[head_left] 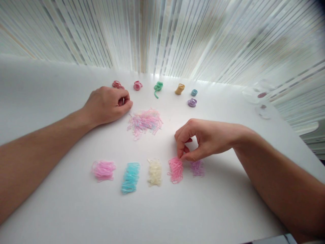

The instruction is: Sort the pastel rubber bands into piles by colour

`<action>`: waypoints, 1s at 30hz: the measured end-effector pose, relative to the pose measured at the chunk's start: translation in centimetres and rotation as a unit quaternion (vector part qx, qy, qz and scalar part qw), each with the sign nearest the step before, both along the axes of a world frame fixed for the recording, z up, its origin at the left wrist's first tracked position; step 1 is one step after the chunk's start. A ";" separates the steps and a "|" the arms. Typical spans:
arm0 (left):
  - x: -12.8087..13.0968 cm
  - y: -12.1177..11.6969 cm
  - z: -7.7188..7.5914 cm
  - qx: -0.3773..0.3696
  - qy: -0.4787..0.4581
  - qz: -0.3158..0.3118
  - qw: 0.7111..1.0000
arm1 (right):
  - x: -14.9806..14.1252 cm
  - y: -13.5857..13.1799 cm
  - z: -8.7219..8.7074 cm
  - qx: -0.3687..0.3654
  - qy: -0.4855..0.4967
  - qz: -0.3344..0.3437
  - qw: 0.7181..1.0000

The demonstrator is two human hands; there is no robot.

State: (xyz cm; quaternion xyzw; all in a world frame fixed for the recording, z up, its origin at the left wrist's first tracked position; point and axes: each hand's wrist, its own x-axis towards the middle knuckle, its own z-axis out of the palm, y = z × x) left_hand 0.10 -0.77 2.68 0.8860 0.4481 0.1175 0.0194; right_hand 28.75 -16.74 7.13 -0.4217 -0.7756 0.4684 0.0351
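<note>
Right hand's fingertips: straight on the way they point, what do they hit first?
The right hand's fingertips would likely meet the bright pink pile of bands first, at its far edge; whether they already touch it is unclear.

Purple bands (197,168) partly hidden behind right fingers (194,155), forearms (45,144) cut off

Striped curtain (147,37) behind a white table (76,210), clear objects (263,111) near its right edge.

We see daylight glowing through the striped curtain (142,37) past the far edge of the white table (71,213), soft shadow beneath the right forearm (276,176), and wide-angle stretching toward the borders.
</note>
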 end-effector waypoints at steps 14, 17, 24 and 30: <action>0.0 0.3 -0.2 0.012 -0.002 -0.013 1.000 | 1.0 1.5 -2.6 0.107 0.117 -0.184 0.970; 0.0 0.2 -0.1 0.011 0.003 -0.009 1.000 | 1.1 2.1 -4.5 0.181 0.135 -0.253 0.941; 0.0 0.1 -0.1 0.001 0.009 0.007 1.000 | 0.8 2.3 -6.0 0.218 0.127 -0.270 0.929; -0.3 0.1 -0.2 -0.007 -0.015 -0.014 1.000 | 0.6 2.4 -6.3 0.241 0.123 -0.262 0.926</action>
